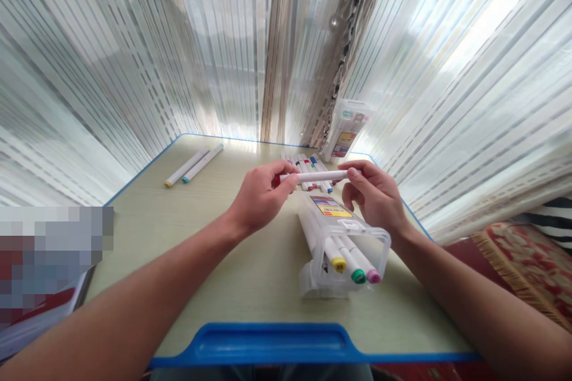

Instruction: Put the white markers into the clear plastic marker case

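Both my hands hold a white marker [322, 176] level above the table, one at each end. My left hand [263, 193] pinches its left end, where a bit of red shows by the fingers. On the other end are the thumb and fingertips of my right hand [375, 193]. Below them lies a clear plastic marker case [308, 223] on its side, its open mouth toward me. Inside it are several markers, with yellow [338, 264], green [358, 275] and pink [373, 275] ends showing. Behind my hands, a row of several white markers [306, 162] is partly hidden.
Two markers [192, 166] with yellow and teal ends lie at the table's back left. An upright clear case [348, 131] stands at the back right, before striped curtains [214, 41]. A blue rim with a tray [272, 342] edges the table [214, 286].
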The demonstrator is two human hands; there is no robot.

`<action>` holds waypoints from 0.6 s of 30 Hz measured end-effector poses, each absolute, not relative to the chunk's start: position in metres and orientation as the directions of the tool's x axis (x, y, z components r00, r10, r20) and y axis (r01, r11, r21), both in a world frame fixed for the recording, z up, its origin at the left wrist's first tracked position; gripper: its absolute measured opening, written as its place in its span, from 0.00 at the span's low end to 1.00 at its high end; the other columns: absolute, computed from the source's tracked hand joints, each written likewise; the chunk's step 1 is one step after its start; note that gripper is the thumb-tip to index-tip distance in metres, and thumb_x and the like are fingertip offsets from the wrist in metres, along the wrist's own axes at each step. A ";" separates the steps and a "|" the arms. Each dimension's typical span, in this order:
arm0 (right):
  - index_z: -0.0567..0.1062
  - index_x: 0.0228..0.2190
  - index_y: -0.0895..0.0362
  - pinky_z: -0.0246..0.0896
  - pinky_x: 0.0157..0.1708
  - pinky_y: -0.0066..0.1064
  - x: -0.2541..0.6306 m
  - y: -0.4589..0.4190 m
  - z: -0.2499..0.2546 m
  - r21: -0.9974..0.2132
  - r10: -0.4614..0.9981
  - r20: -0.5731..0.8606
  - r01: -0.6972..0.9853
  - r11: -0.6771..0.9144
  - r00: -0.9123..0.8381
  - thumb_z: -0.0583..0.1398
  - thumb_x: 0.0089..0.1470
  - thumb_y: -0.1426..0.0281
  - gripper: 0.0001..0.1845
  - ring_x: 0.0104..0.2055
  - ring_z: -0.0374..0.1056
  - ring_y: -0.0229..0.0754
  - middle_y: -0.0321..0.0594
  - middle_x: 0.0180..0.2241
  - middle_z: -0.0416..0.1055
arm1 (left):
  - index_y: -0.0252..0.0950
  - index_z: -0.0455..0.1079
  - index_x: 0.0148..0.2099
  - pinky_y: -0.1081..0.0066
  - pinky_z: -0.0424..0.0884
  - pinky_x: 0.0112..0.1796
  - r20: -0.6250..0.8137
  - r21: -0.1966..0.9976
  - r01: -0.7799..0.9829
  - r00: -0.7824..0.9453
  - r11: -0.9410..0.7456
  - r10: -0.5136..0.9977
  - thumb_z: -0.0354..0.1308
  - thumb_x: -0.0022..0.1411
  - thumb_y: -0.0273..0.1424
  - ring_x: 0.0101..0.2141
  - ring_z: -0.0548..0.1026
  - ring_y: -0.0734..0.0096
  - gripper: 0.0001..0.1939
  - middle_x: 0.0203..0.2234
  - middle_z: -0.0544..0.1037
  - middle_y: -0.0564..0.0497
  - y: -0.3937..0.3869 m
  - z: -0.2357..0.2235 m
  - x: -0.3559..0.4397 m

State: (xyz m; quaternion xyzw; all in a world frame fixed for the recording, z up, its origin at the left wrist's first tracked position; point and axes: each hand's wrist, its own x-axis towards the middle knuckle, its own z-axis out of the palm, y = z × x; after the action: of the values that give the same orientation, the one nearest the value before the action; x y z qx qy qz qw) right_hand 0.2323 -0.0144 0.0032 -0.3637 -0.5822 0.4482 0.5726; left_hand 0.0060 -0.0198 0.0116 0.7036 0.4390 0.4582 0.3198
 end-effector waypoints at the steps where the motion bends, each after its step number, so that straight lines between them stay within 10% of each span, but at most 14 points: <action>1: 0.77 0.38 0.57 0.54 0.13 0.25 0.232 -0.014 0.003 -0.937 0.938 0.338 -0.122 0.328 -0.072 0.64 0.59 0.63 0.10 0.16 0.63 0.31 0.32 0.23 0.69 | 0.32 0.76 0.39 0.75 0.60 0.23 0.344 0.888 0.262 0.168 -0.378 0.924 0.57 0.64 0.35 0.20 0.64 0.79 0.11 0.22 0.71 0.55 -0.018 0.012 0.005; 18: 0.75 0.38 0.57 0.55 0.12 0.23 0.231 -0.012 0.003 -0.946 0.950 0.310 -0.113 0.305 -0.031 0.66 0.56 0.63 0.11 0.16 0.63 0.29 0.36 0.29 0.74 | 0.31 0.73 0.38 0.76 0.58 0.18 0.238 0.964 -0.127 0.005 -0.235 0.971 0.57 0.59 0.28 0.17 0.65 0.80 0.07 0.24 0.73 0.53 -0.014 0.015 0.005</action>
State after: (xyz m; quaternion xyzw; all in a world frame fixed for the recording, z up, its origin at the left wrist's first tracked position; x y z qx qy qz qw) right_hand 0.2313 -0.0124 0.0033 -0.3763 -0.5563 0.4536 0.5858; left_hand 0.0054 -0.0144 0.0152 0.5287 0.3992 0.5814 0.4724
